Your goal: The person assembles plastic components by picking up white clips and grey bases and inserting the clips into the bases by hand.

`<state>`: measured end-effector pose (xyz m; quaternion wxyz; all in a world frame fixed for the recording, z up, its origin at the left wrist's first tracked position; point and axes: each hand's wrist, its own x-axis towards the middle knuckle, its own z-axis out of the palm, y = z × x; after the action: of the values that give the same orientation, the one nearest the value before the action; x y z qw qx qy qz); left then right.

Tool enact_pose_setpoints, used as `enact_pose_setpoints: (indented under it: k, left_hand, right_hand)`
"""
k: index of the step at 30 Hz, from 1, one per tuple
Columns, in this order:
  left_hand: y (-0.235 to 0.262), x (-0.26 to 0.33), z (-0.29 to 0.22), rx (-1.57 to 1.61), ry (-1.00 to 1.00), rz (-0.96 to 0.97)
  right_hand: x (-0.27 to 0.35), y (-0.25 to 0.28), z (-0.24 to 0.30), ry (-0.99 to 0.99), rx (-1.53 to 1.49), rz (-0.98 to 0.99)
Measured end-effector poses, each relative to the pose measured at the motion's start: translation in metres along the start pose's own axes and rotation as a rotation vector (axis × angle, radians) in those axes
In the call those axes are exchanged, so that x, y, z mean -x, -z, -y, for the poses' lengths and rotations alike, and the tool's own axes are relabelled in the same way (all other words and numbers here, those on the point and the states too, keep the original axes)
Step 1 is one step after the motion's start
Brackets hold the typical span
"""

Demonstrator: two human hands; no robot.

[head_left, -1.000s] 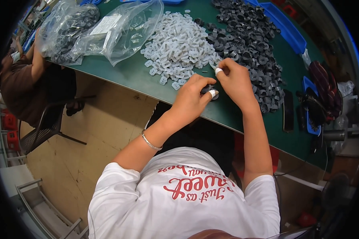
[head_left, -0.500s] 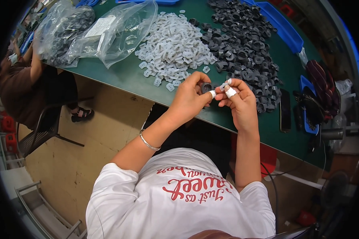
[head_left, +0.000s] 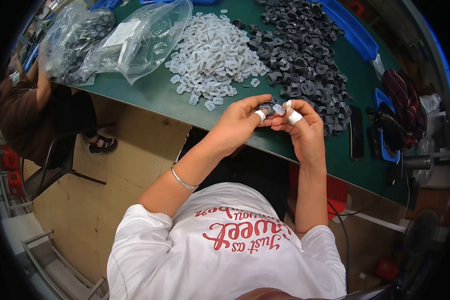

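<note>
Over the table's near edge my two hands meet, fingertips together. My left hand (head_left: 240,122) is closed on a dark grey ring-shaped plastic part (head_left: 266,106), its thumb wrapped in white tape. Between the taped thumb and forefinger of my right hand (head_left: 305,125) is a small pale translucent plastic piece (head_left: 278,109), held against the dark part. How far the two fit together is hidden by my fingers. Beyond my hands lie a heap of pale plastic pieces (head_left: 217,52) and, to its right, a heap of dark grey ring parts (head_left: 305,55).
Clear plastic bags (head_left: 135,42) lie on the green table (head_left: 150,102) at the far left. A blue tray (head_left: 352,32) stands at the far right, a phone (head_left: 356,132) nearer. A dark patterned cloth item (head_left: 402,102) sits at the right edge. Another person (head_left: 22,112) sits at left.
My right hand has brought the pale piece left against the dark part. The dark part has turned in my left fingers, and both hands are now touching.
</note>
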<state>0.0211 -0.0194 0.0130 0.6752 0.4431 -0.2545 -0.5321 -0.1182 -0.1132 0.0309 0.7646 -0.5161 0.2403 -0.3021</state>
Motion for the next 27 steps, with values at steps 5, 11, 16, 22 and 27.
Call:
enact_pose_setpoints:
  k: [5, 11, 16, 22, 27]
  left_hand:
    - [0.008, -0.001, 0.005, -0.063, 0.005, 0.035]
    - [0.005, 0.002, 0.009, -0.056, -0.025, 0.031]
    - [0.003, 0.003, 0.013, -0.107, -0.073, 0.017]
    - [0.008, 0.004, 0.018, -0.209, -0.052, -0.014]
    - [0.008, 0.004, 0.01, 0.017, 0.012, 0.023]
  right_hand:
    - [0.002, -0.002, -0.003, 0.066, 0.206, -0.039]
    - [0.005, -0.003, -0.009, 0.118, 0.401, -0.128]
    - [0.003, -0.01, -0.01, 0.169, 0.546, -0.155]
    - [0.001, -0.01, -0.007, 0.099, 0.615, -0.129]
    - [-0.001, -0.004, -0.014, 0.136, 0.662, -0.171]
